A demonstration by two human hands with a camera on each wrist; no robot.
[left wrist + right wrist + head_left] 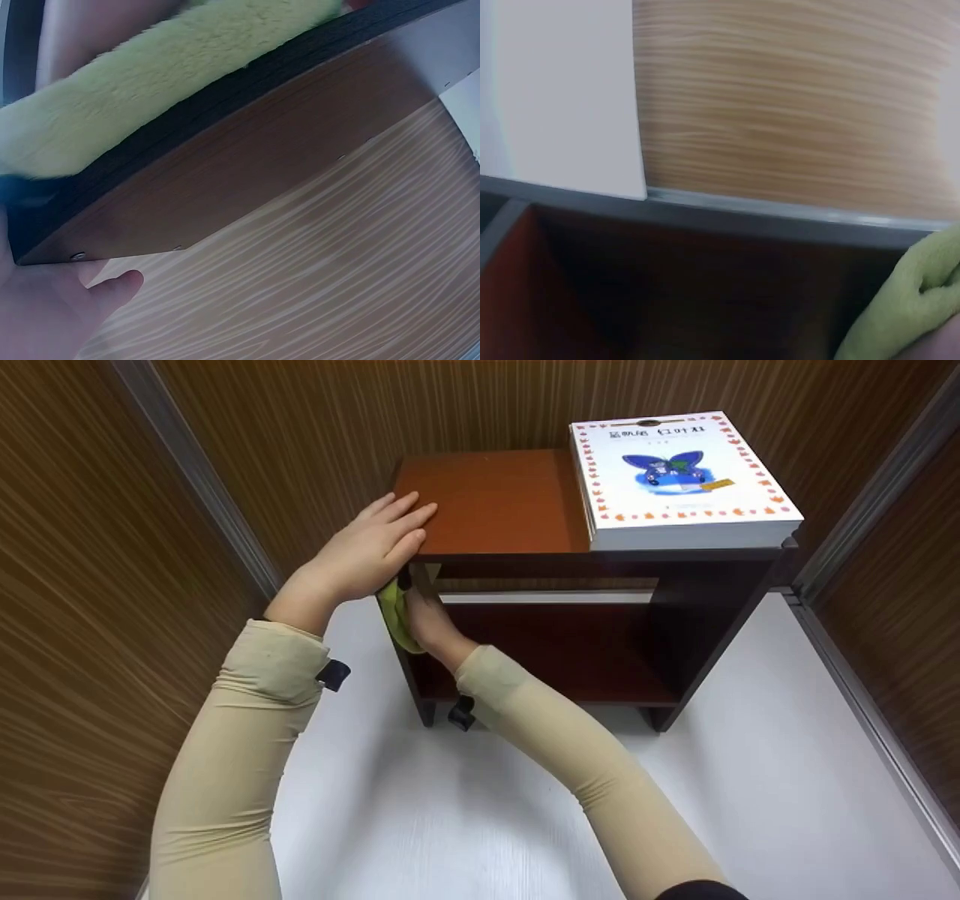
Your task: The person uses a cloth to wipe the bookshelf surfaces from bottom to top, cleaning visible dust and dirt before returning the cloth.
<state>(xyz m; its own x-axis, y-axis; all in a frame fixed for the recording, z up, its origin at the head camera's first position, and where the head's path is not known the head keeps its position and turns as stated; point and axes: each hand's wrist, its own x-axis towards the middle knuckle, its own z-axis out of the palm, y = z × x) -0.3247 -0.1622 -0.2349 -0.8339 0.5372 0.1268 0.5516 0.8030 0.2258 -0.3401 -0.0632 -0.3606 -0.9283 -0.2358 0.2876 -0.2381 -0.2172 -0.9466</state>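
Observation:
My left hand [367,547] rests with extended fingers on the left corner of a small dark wooden shelf unit's reddish-brown top [499,502]. Below that top, my right hand [431,622] holds a fuzzy yellow-green cloth [394,615] against the unit's left side panel. The cloth [180,75] lies along the panel's dark front edge in the left wrist view. At the lower right of the right wrist view, the folded cloth [907,315] shows above a small part of the hand. The unit's top hides the right fingertips in the head view.
A thick stack of white books [682,480] with a butterfly cover sits on the right half of the top. The unit has a lower shelf [562,652]. Wood-grain walls [487,405] surround it, and a white floor [450,825] lies beneath.

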